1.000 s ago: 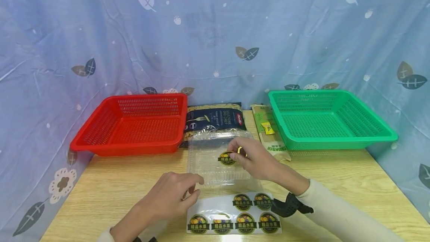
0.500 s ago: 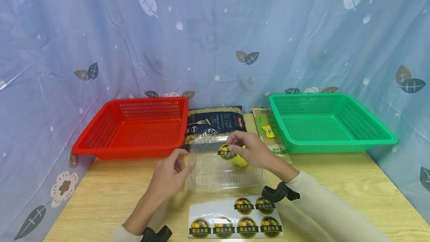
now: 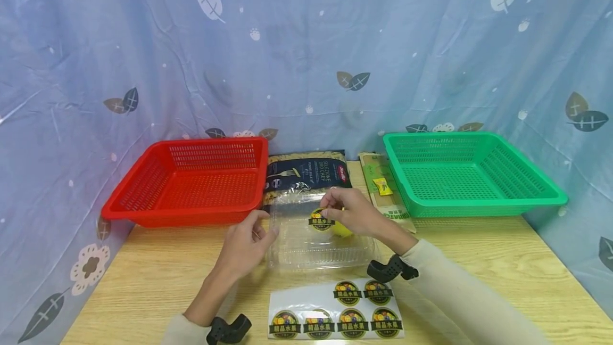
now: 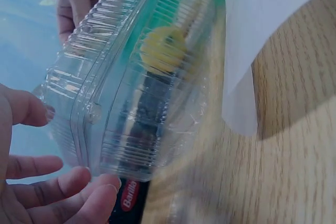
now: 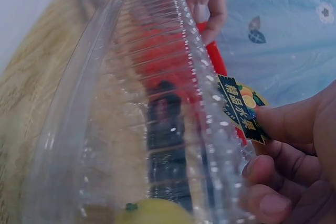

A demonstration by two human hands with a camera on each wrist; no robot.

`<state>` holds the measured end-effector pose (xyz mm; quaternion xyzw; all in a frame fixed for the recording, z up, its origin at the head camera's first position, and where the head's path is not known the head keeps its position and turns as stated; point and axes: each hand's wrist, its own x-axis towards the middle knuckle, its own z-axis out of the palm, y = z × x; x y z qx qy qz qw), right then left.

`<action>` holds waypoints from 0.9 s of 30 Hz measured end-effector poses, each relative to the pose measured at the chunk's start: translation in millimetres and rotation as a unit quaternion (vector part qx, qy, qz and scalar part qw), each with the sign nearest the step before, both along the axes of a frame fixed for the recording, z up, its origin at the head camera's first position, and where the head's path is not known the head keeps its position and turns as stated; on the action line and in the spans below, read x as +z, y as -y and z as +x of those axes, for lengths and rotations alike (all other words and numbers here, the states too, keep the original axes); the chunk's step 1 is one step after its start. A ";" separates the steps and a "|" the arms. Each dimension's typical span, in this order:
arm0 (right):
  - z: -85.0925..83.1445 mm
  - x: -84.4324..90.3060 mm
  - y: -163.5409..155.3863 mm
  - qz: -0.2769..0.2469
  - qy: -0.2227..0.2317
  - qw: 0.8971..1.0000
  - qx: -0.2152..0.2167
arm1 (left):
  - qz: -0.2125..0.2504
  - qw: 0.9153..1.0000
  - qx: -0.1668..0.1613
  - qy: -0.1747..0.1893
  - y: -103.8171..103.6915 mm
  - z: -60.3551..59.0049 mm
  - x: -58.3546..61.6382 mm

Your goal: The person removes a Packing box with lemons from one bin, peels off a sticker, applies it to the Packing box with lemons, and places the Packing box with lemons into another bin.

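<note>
A clear plastic clamshell box (image 3: 297, 252) stands closed at mid-table, with a yellow fruit (image 4: 163, 50) showing through its wall. Thumb and forefinger of my right hand (image 3: 351, 212) pinch the edge of a round black-and-gold fruit label sticker (image 3: 320, 220), held at the box's lid. In the right wrist view, the sticker (image 5: 239, 106) sits right by the lid's ridged edge. My left hand (image 3: 246, 246) is at the box's left side, thumb and fingers spread apart, fingertips right at the plastic. In front of the box lies a white sheet (image 3: 301, 297) bearing several matching stickers.
A red basket (image 3: 187, 217) stands back left, a green basket (image 3: 483, 206) back right. Between them lie a dark-blue bag of penne pasta (image 3: 306, 172) behind the box and a tan-green packet (image 3: 371, 166) with a small yellow sachet (image 3: 382, 186) on it. A patterned blue curtain (image 3: 306, 57) hangs behind.
My left hand has moved up from near the sticker sheet to the box's left side. My right hand stays over the lid with the sticker, shifting slightly left.
</note>
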<state>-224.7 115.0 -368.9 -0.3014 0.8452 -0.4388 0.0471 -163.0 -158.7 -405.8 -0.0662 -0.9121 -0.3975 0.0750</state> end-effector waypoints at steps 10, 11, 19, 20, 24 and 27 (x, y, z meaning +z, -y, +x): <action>-2.5 -10.6 2.1 0.024 -0.045 0.999 -0.008 | 0.006 1.000 -0.012 0.002 -1.5 -3.7 1.2; -2.4 -11.8 2.6 0.030 -0.056 0.998 -0.010 | 0.005 1.000 -0.012 0.004 -1.6 -3.9 1.7; 1.1 -16.0 8.0 0.080 -0.115 0.989 -0.036 | 0.001 1.000 -0.009 0.020 -1.1 -5.1 4.1; 0.9 -16.8 8.1 0.084 -0.123 0.988 -0.038 | 0.001 1.000 -0.010 0.021 -1.0 -5.2 4.5; 0.9 -19.1 8.5 0.092 -0.156 0.982 -0.045 | -0.002 1.000 -0.010 0.026 -1.2 -5.9 5.9; 1.9 -20.0 9.4 0.098 -0.173 0.979 -0.049 | -0.004 1.000 -0.010 0.028 -1.4 -6.2 5.7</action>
